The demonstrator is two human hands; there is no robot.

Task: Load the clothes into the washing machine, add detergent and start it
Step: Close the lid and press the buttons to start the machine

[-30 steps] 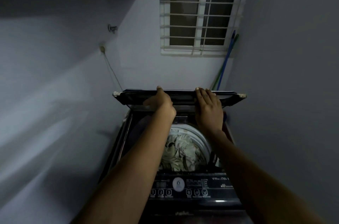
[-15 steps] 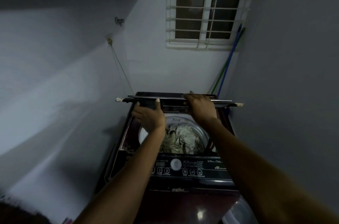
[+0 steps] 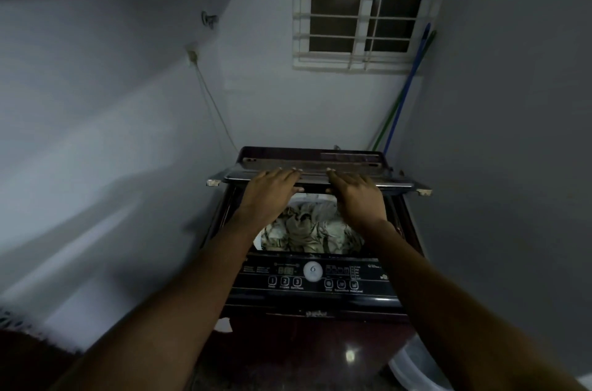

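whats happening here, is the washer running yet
A person stands over a top-loading washing machine with both hands on its folding lid. The left hand and right hand lie flat on the lid's front edge, which is partly open. Clothes sit in the drum below. Nobody is touching the control panel; whether the machine is running cannot be told.

head view: only one camera, worn on the person's head | faces forward and down, wide-angle, walls curve at the edges | near the washing machine (image 3: 315,281), just in front, both forearms enter from the bottom edge | window (image 3: 362,6) at top | no second view to share
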